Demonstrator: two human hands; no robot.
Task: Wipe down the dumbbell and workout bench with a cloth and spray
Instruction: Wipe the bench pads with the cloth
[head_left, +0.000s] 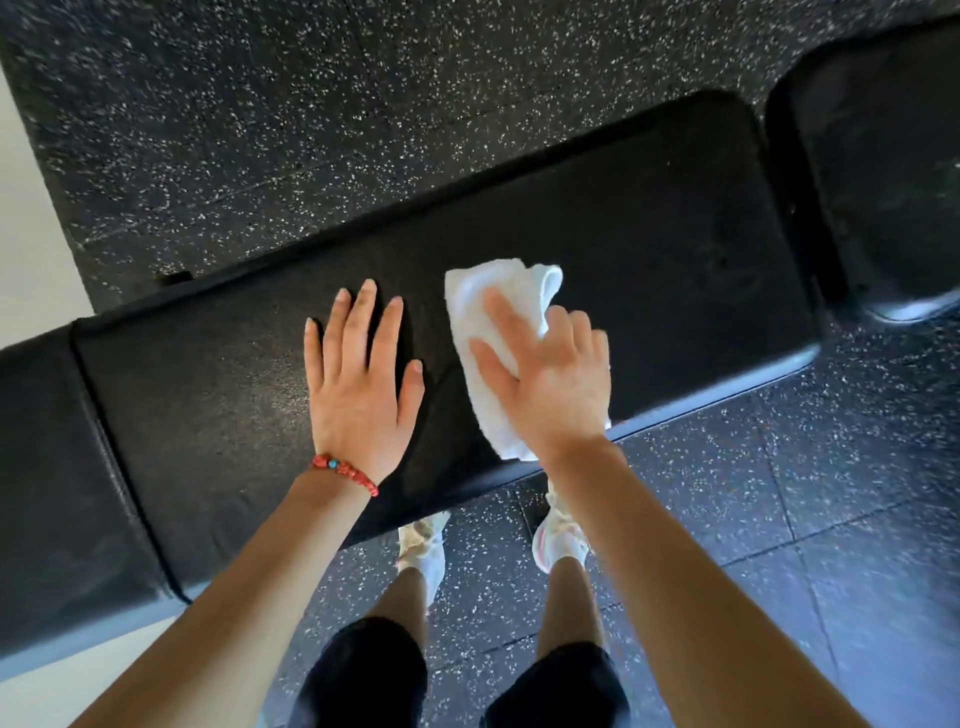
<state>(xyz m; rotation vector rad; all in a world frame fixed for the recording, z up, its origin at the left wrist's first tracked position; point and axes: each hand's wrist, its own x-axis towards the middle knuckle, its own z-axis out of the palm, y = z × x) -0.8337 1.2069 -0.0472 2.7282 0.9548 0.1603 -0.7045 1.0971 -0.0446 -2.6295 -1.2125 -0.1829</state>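
White folded cloth (501, 343), crumpled at its far end, on black padded bench (649, 249), reaching the near edge. Right hand (545, 369) pressing flat on it, fingers straight. Left hand (358, 374) beside, spread wide, palm down on the padding.

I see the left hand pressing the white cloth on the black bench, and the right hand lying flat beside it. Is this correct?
Not quite: the hands are swapped. The head view shows the right hand pressing the white cloth on the black bench, while the left hand, with the red bracelet, lies flat beside it.
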